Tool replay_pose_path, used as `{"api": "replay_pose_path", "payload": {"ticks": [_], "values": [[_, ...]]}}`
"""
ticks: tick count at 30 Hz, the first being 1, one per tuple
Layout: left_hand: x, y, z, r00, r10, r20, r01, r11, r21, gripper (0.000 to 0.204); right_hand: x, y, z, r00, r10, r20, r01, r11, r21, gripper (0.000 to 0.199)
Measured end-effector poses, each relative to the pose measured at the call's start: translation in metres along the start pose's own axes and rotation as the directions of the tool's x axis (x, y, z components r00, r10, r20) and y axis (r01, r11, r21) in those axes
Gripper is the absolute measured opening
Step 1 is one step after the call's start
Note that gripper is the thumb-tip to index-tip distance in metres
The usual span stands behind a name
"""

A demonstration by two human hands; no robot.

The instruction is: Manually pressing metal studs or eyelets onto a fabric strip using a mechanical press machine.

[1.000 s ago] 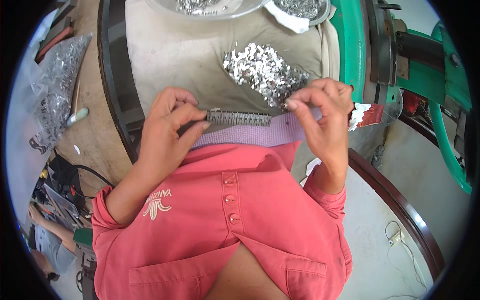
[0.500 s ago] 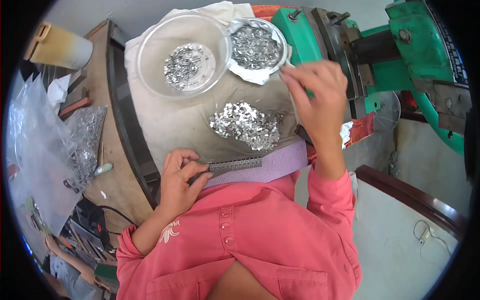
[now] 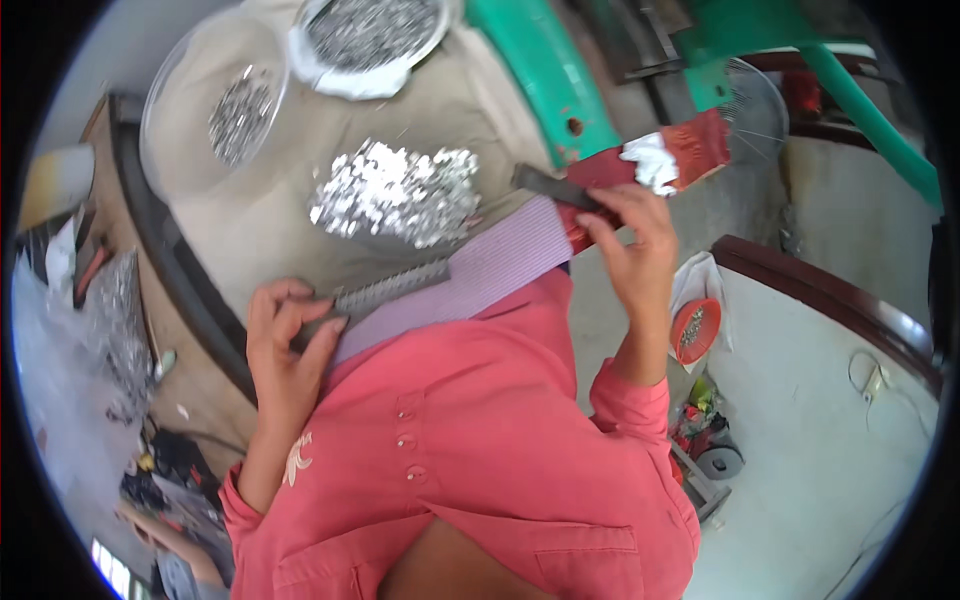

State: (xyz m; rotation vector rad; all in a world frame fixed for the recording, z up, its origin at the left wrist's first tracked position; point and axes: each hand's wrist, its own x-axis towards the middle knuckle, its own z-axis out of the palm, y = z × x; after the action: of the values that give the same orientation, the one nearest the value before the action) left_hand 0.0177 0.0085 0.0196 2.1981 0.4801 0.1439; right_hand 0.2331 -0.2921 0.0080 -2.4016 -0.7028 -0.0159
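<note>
- While the left hand [image 3: 290, 345] is pinching the left end of a toothed metal strip [image 3: 395, 286] left of centre, its right end is lying beside purple cloth [image 3: 510, 245].
- Right of centre, the right hand [image 3: 637, 240] is touching a dark bar [image 3: 550, 185]; its grip is staying unclear.
- A loosening left pinch is probably risking a tilted strip.

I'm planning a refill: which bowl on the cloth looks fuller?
The smaller bowl, nearer the green machine: metal pieces cover most of it, while the larger clear bowl holds only a small heap.
</note>
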Motion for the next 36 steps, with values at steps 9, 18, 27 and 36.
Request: {"api": "replay_pose_path", "payload": {"ticks": [9, 18, 27, 36], "values": [[-0.004, 0.004, -0.010, 0.991, -0.128, -0.043, 0.119, 0.978, -0.173, 0.009, 0.005, -0.016, -0.011, 0.998, -0.052, -0.022, 0.052, 0.998, 0.018, 0.029], [-0.003, 0.005, -0.008, 0.988, -0.156, -0.005, 0.152, 0.971, -0.185, 0.014, 0.002, -0.084, 0.017, 0.954, -0.255, 0.156, 0.218, 0.951, 0.220, 0.030], [0.002, 0.014, -0.003, 0.983, -0.179, 0.044, 0.183, 0.978, -0.096, 0.020, 0.011, -0.111, 0.048, 0.851, -0.439, 0.289, 0.377, 0.893, 0.247, 0.030], [0.007, 0.020, -0.002, 0.973, -0.217, 0.082, 0.220, 0.975, -0.028, 0.019, 0.012, -0.112, 0.050, 0.849, -0.398, 0.348, 0.334, 0.914, 0.231, 0.029]]}}
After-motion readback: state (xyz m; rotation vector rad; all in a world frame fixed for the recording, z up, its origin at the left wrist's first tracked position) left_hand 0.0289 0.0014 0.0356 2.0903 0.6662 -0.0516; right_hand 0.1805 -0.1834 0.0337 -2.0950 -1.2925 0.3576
